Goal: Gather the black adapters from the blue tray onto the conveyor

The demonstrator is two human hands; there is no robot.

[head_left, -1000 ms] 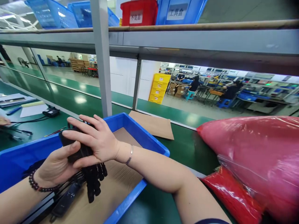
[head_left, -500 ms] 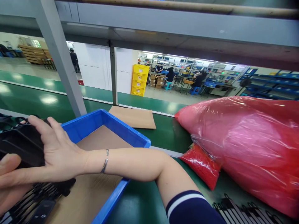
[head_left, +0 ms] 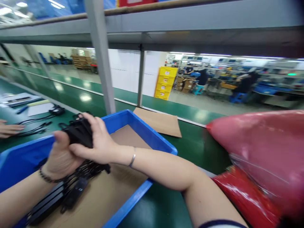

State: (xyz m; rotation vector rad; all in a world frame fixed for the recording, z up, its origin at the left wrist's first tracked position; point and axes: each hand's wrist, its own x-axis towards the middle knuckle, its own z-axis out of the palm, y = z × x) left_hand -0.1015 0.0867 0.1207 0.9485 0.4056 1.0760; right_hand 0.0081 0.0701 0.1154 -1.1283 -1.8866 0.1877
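Observation:
A bundle of black, flat-cased devices with cords (head_left: 80,132) is held between my two hands above the left part of a blue bin (head_left: 128,201). My left hand (head_left: 62,156), with a dark beaded bracelet at the wrist, closes on it from the near left. My right hand (head_left: 101,141), with a silver bangle, grips it from the right, thumb across the near side. Below, in the bin, lie more black corded devices (head_left: 74,193) on a brown cardboard liner (head_left: 114,186). My hands partly hide the bundle and the cords under it.
Red plastic bags (head_left: 251,193) lie on the green bench at right. Behind the bin is a cardboard sheet (head_left: 159,122). Another person's hand (head_left: 10,129) rests by black cables (head_left: 35,126) at far left. A grey post (head_left: 101,57) and overhead shelf stand beyond the bin.
The view has swung left, so the bin and bags sit farther right. Both hands still hold the bundle, and my left hand shows more fully. Another person's hand has come into view.

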